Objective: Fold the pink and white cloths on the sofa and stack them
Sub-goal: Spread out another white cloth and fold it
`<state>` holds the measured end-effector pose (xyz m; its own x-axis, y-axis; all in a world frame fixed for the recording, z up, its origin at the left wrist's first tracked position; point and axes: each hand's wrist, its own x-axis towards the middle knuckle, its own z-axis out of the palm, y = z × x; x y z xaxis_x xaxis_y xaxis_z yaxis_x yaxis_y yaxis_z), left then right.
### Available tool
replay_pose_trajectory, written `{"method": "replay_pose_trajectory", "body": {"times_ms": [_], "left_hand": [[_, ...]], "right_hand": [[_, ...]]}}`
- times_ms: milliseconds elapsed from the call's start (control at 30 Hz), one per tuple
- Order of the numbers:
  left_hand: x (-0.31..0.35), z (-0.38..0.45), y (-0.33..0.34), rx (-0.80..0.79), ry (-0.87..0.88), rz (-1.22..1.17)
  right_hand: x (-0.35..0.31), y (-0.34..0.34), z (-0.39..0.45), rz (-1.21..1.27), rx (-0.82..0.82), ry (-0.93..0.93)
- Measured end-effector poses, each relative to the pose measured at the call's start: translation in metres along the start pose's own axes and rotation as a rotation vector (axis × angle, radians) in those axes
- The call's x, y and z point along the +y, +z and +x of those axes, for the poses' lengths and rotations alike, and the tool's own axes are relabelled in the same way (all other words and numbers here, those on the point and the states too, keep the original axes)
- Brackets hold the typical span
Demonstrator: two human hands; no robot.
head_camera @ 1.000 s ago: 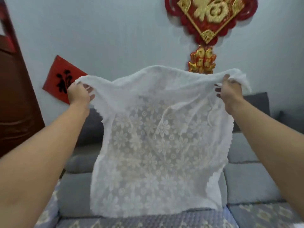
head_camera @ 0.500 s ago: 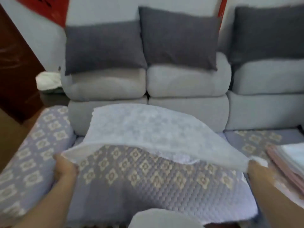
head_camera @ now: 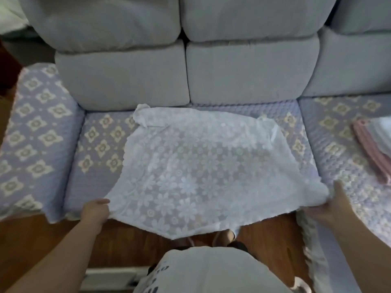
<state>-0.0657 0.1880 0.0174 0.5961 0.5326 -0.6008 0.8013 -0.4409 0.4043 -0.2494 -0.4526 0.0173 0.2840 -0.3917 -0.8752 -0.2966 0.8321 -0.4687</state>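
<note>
White lace cloth laid out on the sofa seat, both near corners in hand.

The white cloth [head_camera: 203,166] lies spread over the patterned seat cover [head_camera: 99,149], its far edge toward twelve o'clock near the grey back cushions [head_camera: 249,72] and its near edge drooping off the seat front toward six. The left hand [head_camera: 95,210] at about eight o'clock grasps the near left corner; the right hand [head_camera: 333,205] at about four o'clock pinches the near right corner, with one finger standing straight. A stack of folded pink and white cloths [head_camera: 374,144] sits at three o'clock on the next seat. The step in hand looks like laying flat before the first fold (the far left corner is bunched and wants smoothing). Next, I judge, both corners go up and forward to the far edge, kept level so the halves meet.
</note>
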Motion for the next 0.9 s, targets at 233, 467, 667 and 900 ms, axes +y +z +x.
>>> {"method": "replay_pose_trajectory", "body": {"times_ms": [233, 467, 667, 900], "left_hand": [[-0.004, -0.018, 0.001, -0.113, 0.231, 0.412], [-0.006, -0.019, -0.007, 0.023, 0.232, 0.46], [0.071, -0.033, 0.006, -0.11, 0.151, 0.062], [0.261, -0.032, -0.047, -0.203, 0.384, -0.592]], "right_hand": [[0.014, -0.006, 0.011, -0.756, 0.366, -0.024], [0.04, -0.01, 0.002, -1.683, 0.377, -0.131], [0.026, 0.019, 0.0, -1.514, 0.365, 0.028], [-0.127, 0.183, -0.087, -0.347, -0.276, -0.327]]}}
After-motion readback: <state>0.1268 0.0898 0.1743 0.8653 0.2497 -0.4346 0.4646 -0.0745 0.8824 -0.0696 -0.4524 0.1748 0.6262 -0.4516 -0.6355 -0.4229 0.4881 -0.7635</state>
